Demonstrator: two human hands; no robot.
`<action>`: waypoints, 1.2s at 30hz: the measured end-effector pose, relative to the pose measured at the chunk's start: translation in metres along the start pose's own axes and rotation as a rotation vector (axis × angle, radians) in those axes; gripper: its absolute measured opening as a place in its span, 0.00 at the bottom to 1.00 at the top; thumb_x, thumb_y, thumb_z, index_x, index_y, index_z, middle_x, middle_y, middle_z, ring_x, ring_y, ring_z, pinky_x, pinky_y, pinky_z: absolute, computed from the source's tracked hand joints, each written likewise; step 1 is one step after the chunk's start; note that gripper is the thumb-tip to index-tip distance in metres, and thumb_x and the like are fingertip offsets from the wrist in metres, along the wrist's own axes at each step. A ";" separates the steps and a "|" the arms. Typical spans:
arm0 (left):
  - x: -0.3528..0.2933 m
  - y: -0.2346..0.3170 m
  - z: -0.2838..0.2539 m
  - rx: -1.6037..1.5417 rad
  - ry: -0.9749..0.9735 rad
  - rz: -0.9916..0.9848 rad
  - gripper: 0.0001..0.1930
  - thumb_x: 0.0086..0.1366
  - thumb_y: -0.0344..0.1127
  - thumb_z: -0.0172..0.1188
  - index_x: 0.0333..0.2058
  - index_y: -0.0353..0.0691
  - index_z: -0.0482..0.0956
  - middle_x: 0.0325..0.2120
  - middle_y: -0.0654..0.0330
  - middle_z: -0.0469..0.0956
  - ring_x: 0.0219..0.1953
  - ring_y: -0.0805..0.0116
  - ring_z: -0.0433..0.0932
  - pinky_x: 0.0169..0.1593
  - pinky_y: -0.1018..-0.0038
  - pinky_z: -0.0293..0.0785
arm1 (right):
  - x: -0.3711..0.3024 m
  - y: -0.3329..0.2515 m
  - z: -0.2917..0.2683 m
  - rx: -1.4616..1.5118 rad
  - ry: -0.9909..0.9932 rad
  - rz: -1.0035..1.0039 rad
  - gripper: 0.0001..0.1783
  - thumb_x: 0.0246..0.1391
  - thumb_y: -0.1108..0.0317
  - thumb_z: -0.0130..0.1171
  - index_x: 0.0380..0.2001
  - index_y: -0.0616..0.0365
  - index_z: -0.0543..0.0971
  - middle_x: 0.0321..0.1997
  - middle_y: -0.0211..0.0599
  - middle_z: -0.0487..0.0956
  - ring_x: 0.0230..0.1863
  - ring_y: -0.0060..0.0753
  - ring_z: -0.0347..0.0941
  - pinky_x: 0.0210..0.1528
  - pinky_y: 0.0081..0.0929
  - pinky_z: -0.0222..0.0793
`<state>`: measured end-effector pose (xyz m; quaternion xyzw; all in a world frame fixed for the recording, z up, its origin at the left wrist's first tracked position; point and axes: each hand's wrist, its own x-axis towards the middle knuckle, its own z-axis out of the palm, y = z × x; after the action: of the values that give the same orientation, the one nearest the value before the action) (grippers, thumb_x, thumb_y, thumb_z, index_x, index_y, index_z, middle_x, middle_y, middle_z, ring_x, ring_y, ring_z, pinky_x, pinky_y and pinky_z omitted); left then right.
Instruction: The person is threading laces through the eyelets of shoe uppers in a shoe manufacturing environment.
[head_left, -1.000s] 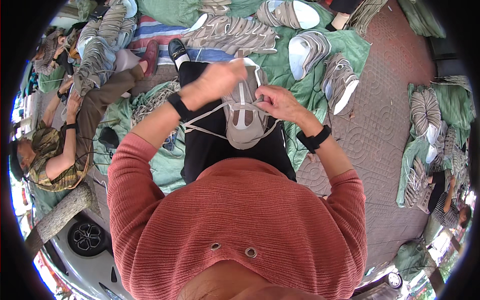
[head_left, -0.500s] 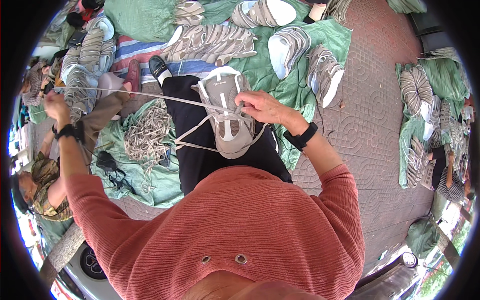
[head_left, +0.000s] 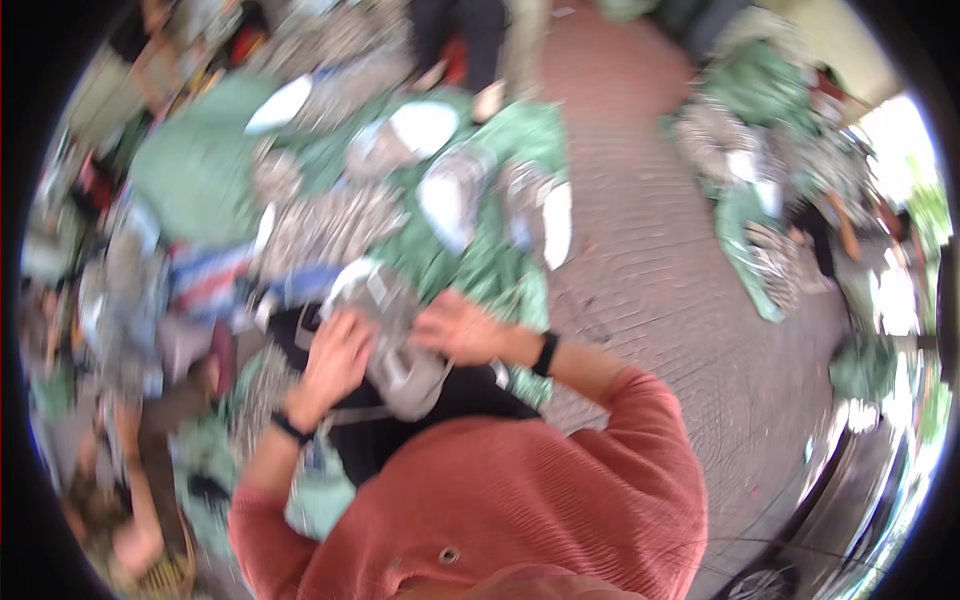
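A grey-beige sneaker upper (head_left: 408, 378) lies across my lap on black trousers, its toe toward me. My left hand (head_left: 340, 352) is at its left side, fingers bent against the upper. Across from it, my right hand (head_left: 460, 327) curls its fingers at the right edge, near the lacing. Motion blur hides what either hand pinches. A pale shoelace (head_left: 362, 412) trails from the upper over my left thigh.
Rows of stacked grey uppers (head_left: 325, 232) lie ahead on green sheeting (head_left: 420, 262). A heap of laces (head_left: 262, 400) is at my left, near a seated person (head_left: 125, 520). Paved ground (head_left: 650, 300) stretches to my right, with more stacked uppers (head_left: 715, 145) beyond.
My left hand has come in from far left, where it drew the lace out taut, to the upper's side. The whole view has turned and blurred.
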<state>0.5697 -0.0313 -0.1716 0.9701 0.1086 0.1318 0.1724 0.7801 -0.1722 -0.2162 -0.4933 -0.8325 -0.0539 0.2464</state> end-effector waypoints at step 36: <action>0.024 -0.004 0.011 -0.133 -0.197 0.001 0.09 0.48 0.24 0.53 0.31 0.40 0.70 0.26 0.53 0.68 0.29 0.49 0.72 0.31 0.61 0.69 | 0.018 -0.019 0.064 0.575 0.388 0.665 0.09 0.54 0.69 0.45 0.39 0.57 0.66 0.21 0.51 0.73 0.25 0.55 0.71 0.26 0.44 0.65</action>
<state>0.5947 -0.0247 -0.1774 0.9648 0.0816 0.0427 0.2463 0.7339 -0.1457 -0.2610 -0.6255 -0.5493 0.1693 0.5275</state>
